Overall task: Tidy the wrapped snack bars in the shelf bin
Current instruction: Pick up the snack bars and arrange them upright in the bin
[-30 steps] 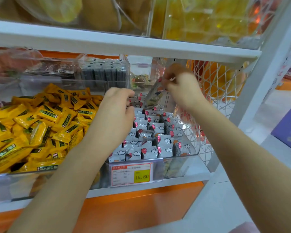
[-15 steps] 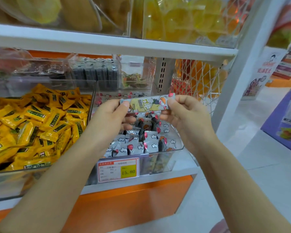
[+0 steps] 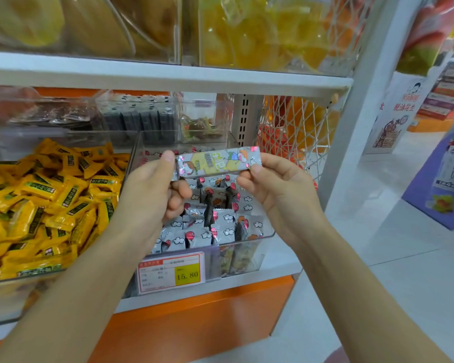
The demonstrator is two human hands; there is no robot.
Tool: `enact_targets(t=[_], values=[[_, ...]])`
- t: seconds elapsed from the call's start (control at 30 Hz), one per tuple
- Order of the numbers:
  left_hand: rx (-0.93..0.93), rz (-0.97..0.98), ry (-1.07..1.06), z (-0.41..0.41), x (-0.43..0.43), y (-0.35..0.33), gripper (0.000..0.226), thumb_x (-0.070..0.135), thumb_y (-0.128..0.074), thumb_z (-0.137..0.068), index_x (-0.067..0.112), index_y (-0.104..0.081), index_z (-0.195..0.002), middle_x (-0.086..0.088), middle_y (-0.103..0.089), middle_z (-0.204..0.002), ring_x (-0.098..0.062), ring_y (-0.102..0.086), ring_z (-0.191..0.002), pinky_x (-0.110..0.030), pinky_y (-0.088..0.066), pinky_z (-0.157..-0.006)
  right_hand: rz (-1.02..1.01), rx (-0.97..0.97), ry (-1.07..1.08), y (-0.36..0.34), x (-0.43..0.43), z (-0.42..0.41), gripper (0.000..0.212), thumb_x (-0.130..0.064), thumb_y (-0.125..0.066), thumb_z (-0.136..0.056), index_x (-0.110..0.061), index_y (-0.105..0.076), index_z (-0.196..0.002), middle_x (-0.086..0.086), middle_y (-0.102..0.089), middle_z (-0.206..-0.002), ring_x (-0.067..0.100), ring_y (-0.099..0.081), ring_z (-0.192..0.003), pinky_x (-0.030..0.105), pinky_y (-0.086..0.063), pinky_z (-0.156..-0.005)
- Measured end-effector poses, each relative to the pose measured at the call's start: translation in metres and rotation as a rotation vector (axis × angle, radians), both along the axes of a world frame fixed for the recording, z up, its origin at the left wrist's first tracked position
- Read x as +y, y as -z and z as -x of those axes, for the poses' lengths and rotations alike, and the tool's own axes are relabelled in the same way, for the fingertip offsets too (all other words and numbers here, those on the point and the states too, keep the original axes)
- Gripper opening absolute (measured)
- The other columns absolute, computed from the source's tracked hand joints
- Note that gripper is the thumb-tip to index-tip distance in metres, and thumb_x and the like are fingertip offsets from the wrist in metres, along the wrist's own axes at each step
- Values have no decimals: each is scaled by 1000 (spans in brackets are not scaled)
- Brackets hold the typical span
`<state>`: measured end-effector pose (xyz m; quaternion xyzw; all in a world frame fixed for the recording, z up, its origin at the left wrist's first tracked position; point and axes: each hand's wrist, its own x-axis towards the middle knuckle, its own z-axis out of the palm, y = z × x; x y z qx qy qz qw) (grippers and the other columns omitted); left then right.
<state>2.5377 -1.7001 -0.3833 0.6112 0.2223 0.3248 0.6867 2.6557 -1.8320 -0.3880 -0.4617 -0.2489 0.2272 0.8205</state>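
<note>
A wrapped snack bar (image 3: 219,162) with a silver, yellow and cartoon-printed wrapper is held level above the clear shelf bin (image 3: 269,235). My left hand (image 3: 152,189) pinches its left end between thumb and fingers. My right hand (image 3: 275,189) pinches its right end the same way. Below it, the bin holds several silver wrapped bars (image 3: 215,218) with cloud and red balloon prints, standing on end in rows.
A neighbouring clear bin on the left is heaped with yellow wrapped snacks (image 3: 45,203). A price tag (image 3: 171,273) reading 15.80 hangs on the bin's front. A white shelf board (image 3: 168,77) runs overhead, a white upright post (image 3: 362,106) and wire mesh (image 3: 296,132) stand to the right.
My right hand lifted one bar out of the back of the bin, my left hand took its other end, and both now hold it level, slightly higher and closer to me.
</note>
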Motion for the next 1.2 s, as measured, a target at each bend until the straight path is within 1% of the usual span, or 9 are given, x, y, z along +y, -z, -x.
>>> enact_targets(t=[0.17, 0.43, 0.53, 0.63, 0.73, 0.8, 0.9, 1.0, 1.2], values=[[-113, 20, 198, 3, 0, -3, 19, 18, -42, -96, 9, -51, -83, 0, -62, -58, -4, -44, -42, -14, -37, -39, -53, 38, 33, 0, -1, -3, 12, 6, -49, -91, 3, -56, -100, 6, -66, -64, 13, -66, -60, 21, -56, -66], [-131, -47, 377, 7, 5, -4, 15, 2, -48, -85, 5, -58, -96, -6, -71, -71, -5, -58, -52, -15, -50, -49, -88, 62, 61, -2, -3, -2, 14, 7, -47, -92, -2, -56, -90, 6, -66, -61, 13, -66, -59, 19, -55, -61], [-75, -116, 346, 6, 5, -3, 25, -6, -41, -92, 9, -57, -102, -7, -72, -74, -6, -61, -54, -16, -50, -51, -47, -14, 94, -2, -3, 0, 12, 0, -49, -94, -4, -58, -86, 8, -67, -67, 16, -66, -61, 24, -57, -63], [-34, -194, 285, 4, 3, -2, 39, -11, -40, -91, 16, -58, -112, -6, -72, -78, -8, -62, -59, -17, -50, -52, 99, -152, 170, -2, -2, 3, 20, -22, -57, -92, -4, -59, -86, 8, -68, -80, 16, -65, -60, 31, -57, -61], [-49, -142, 263, 4, 5, -5, 48, -17, -41, -87, 15, -59, -118, -6, -70, -92, -10, -65, -66, -18, -50, -54, 226, -303, 251, -1, -1, 6, 10, -18, -64, -88, -9, -62, -83, 0, -68, -75, 15, -66, -60, 43, -58, -70], [-71, -74, 263, 5, 5, -7, 42, -10, -47, -87, 16, -61, -117, -8, -70, -99, -13, -67, -74, -18, -50, -55, 212, -329, 228, 0, 0, 8, 4, -11, -63, -87, -14, -64, -85, 0, -70, -79, 18, -70, -72, 41, -59, -73], [-54, -129, 194, 6, 4, -8, 28, 12, -55, -90, 17, -60, -117, -7, -66, -96, -10, -65, -70, -18, -51, -56, 227, -403, 180, 0, 1, 9, 14, -10, -64, -85, -22, -68, -91, 6, -70, -93, 19, -67, -90, 34, -57, -77], [-16, -182, 153, 4, 4, -6, 26, 16, -56, -89, 13, -61, -115, -9, -66, -94, -7, -62, -64, -17, -52, -56, 276, -484, 160, 0, 2, 11, 19, -11, -65, -82, -27, -69, -91, 1, -70, -96, 12, -65, -89, 20, -51, -72], [-15, -228, 189, 3, 1, -3, 17, 12, -60, -86, 13, -63, -103, -10, -70, -85, -14, -66, -66, -19, -53, -57, 276, -484, 278, -1, 2, 13, 16, -13, -68, -81, -27, -70, -74, -5, -69, -78, 8, -61, -74, 20, -51, -66]])
